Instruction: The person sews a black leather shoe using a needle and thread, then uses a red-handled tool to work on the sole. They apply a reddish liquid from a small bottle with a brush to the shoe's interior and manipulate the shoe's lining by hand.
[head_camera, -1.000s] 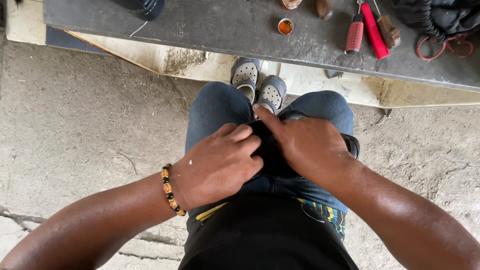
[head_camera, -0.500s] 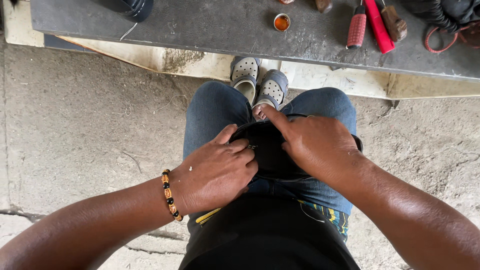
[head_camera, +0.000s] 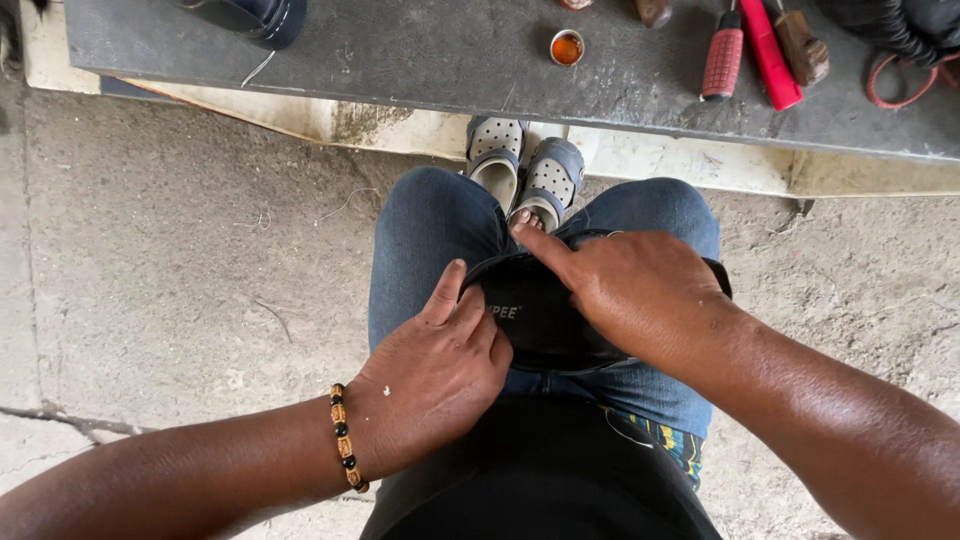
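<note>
I see my left hand (head_camera: 440, 365) and right hand (head_camera: 640, 290) both closed on a black shoe (head_camera: 540, 320) across my lap; tools lie on the bench (head_camera: 400, 50) beyond.

Two hands, the left hand (head_camera: 435, 365) and the right hand (head_camera: 640, 290), are gripping one black shoe (head_camera: 545, 320) at 6 o'clock. Two grey clogs (head_camera: 525, 170) are showing at 12 o'clock. One beaded bracelet (head_camera: 345, 450) is sitting at 7 o'clock. One small round tin (head_camera: 567, 47) and two red-handled tools (head_camera: 745, 55) are lying at 1 o'clock.
</note>
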